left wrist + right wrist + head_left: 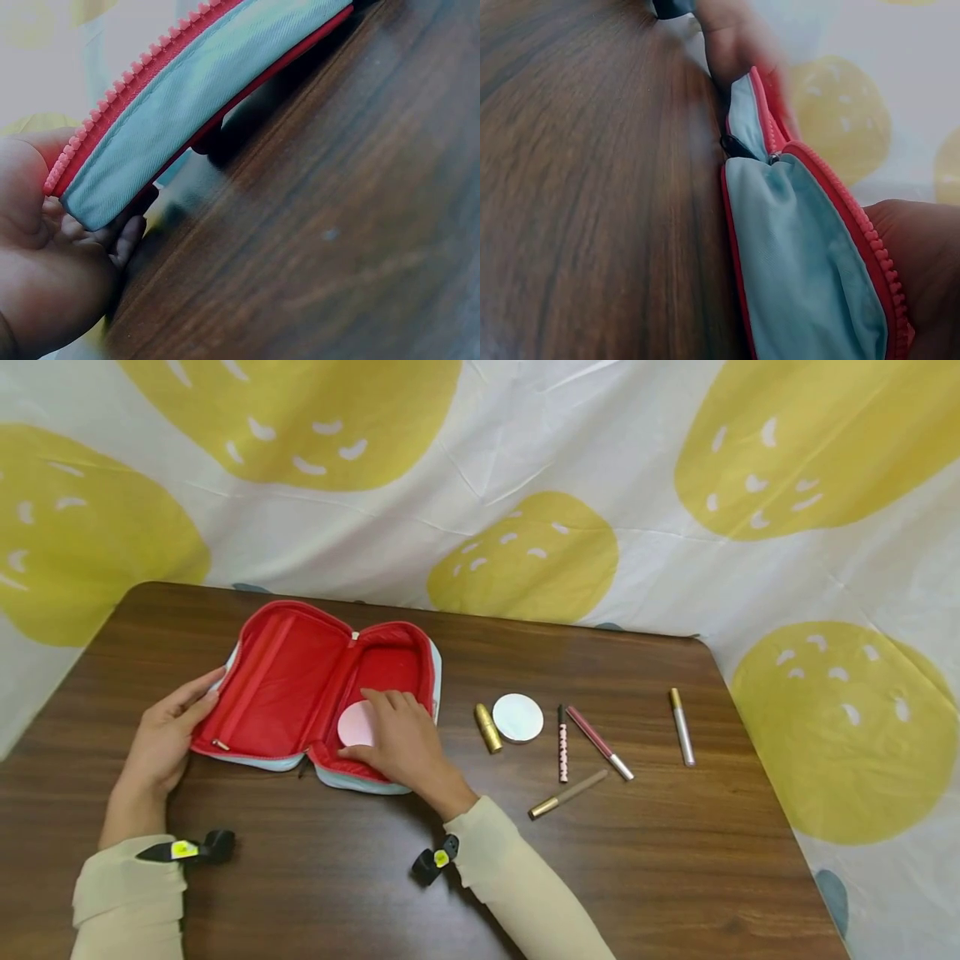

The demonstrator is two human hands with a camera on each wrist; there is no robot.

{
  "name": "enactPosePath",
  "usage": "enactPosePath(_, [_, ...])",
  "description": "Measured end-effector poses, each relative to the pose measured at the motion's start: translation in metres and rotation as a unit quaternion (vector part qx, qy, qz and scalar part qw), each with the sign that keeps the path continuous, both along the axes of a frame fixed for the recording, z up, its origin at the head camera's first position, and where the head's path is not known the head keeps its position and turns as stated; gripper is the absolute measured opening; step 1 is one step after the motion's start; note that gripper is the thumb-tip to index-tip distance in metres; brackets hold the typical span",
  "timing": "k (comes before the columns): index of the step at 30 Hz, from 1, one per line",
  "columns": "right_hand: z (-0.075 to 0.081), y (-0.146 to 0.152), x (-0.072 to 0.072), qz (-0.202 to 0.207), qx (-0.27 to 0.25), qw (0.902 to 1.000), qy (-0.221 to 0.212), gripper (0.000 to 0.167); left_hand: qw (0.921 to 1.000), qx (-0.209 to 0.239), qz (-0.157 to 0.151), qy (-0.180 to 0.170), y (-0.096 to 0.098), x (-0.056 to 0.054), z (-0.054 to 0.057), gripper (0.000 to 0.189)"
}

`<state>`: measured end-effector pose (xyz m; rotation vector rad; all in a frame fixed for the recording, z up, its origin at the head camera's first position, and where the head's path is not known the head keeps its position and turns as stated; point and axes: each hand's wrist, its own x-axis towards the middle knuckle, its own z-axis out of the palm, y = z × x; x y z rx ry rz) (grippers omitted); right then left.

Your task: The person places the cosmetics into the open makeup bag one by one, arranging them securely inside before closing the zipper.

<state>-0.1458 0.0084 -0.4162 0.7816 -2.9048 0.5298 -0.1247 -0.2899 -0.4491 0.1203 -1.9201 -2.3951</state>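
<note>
A pouch [281, 693] with a red lining and pale blue outside lies unzipped and spread wide on the table. My left hand [161, 739] grips the outer edge of its left half, thumb on the inner side; the left wrist view shows that zip edge [112, 112] raised off the wood between thumb and fingers. Inside the right half, my right hand [408, 743] holds a flat, round pink compact [356, 724] between thumb and fingers, covering part of it. In the right wrist view the pouch's blue side wall [787, 247] hides the fingers and the compact.
To the right of the pouch lie a gold lipstick [488, 728], a white round compact [517, 717], a pink-and-black patterned pen [563, 743], a lip gloss tube [600, 742] and a brown-and-gold pencil [567, 794]. Farther right is a silver tube [682, 727]. A patterned cloth [645, 568] hangs behind the table.
</note>
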Motion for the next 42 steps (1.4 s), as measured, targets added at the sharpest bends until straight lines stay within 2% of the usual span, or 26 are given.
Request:
enactPosePath(8, [-0.003,-0.002,0.000,0.005,-0.004,0.9998,-0.017,0.079,1.0000,-0.004,-0.001,-0.001,0.001,0.001,0.002,0.041])
enactPosePath(16, [0.008,0.005,-0.001,0.005,-0.037,0.9993,0.002,0.050,0.9998,-0.016,0.002,-0.007,0.001,0.001,0.004,0.044])
enactPosePath(20, [0.012,0.005,0.000,0.005,-0.051,0.9987,-0.005,0.043,0.9997,-0.020,0.003,-0.010,0.001,0.001,0.003,0.044])
enactPosePath(23, [0.014,0.004,0.001,0.011,-0.072,0.9972,-0.016,0.040,1.0000,-0.007,0.000,-0.005,0.000,0.000,0.002,0.043])
enactPosePath(30, [0.016,0.006,0.002,0.022,-0.114,0.9932,-0.007,0.036,0.9993,-0.033,0.004,-0.017,0.002,0.000,0.003,0.044])
enactPosePath(36, [0.017,0.008,0.002,0.023,-0.099,0.9945,-0.021,0.037,0.9995,-0.029,0.001,-0.011,0.001,-0.001,0.001,0.044])
enactPosePath(42, [0.017,0.010,0.003,0.044,-0.089,0.9948,-0.022,0.038,0.9995,-0.028,0.002,-0.011,0.001,-0.001,0.001,0.043])
